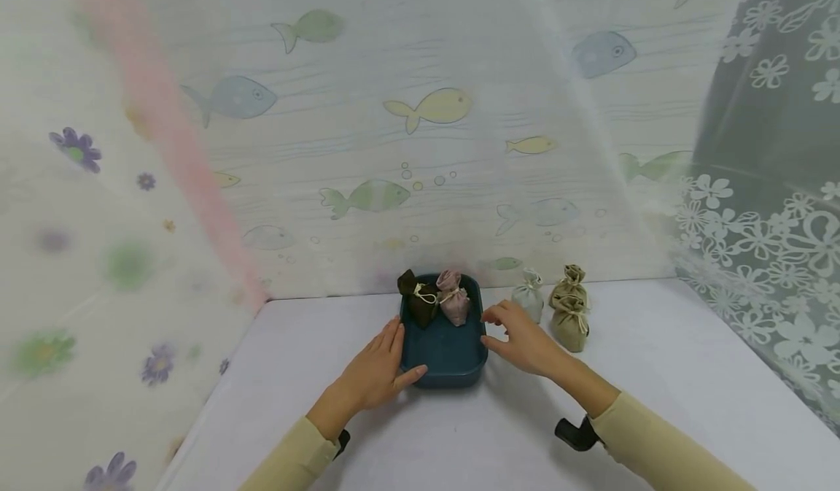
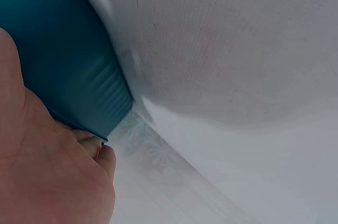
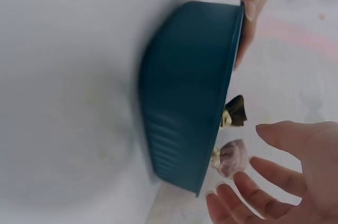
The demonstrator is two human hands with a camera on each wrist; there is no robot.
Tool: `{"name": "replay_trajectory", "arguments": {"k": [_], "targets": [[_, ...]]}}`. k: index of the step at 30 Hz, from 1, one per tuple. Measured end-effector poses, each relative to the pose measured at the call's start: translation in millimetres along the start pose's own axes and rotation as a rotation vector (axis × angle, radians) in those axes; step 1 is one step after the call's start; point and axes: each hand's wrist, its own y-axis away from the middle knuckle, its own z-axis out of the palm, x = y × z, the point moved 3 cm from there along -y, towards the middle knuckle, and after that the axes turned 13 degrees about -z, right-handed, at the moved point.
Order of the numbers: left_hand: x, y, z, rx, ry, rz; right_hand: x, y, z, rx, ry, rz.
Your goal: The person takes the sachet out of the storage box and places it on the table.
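A dark teal plastic basin (image 1: pixel 446 349) stands on the white table. Inside, toward its far end, sit a dark brown drawstring pouch (image 1: pixel 420 303) and a dusty pink one (image 1: pixel 453 303), both tied with pale cord. My left hand (image 1: pixel 370 370) rests along the basin's left rim, fingers straight and thumb over the near corner. At the right rim is my right hand (image 1: pixel 521 338), its fingers spread and loosely bent with nothing between them. In the right wrist view that hand (image 3: pixel 296 182) is beside the rim, close to the pouch tops.
To the right of the basin stand a pale grey-green pouch (image 1: pixel 529 298) and two olive-tan pouches, the nearer one (image 1: pixel 570 325) in front of the farther one (image 1: pixel 573 276). A fish-print curtain (image 1: pixel 426 155) hangs along the table's back edge, with floral curtains at both sides.
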Motion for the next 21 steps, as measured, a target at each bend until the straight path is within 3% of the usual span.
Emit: {"name": "replay_trajectory", "arguments": {"k": [13,21], "targets": [[1.3,0.0,-4.9,-0.002,-0.029,-0.011,12,53,-28,0.111,0.113,0.039],[2.1,2.1,-4.8,0.01,0.007,0.018,36,86,-50,0.153,0.182,0.137]]}}
